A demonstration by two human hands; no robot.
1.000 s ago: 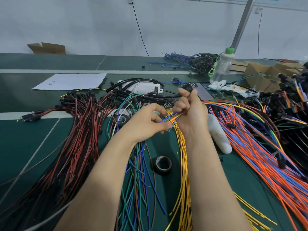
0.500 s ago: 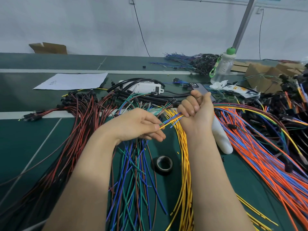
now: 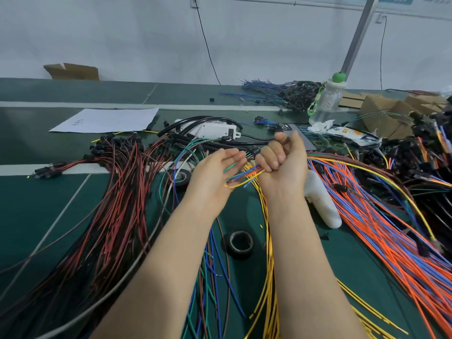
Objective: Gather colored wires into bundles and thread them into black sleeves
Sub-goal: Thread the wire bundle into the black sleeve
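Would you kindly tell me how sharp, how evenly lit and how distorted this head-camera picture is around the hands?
Head view: wide-angle stretch, the forearms balloon toward the bottom edge; head view: soft, even light, no glare on the green table, only faint shadows; head view: the left hand looks slightly smeared, while the right hand gripping the wire bundle is sharper.

Colored wire bundle (image 3: 247, 174) in curled right hand (image 3: 283, 167), flat left hand (image 3: 212, 178) alongside.

place: wiring workshop | evidence: green workbench (image 3: 36, 216), heaped colored wires (image 3: 371, 231), tape roll (image 3: 241, 243)
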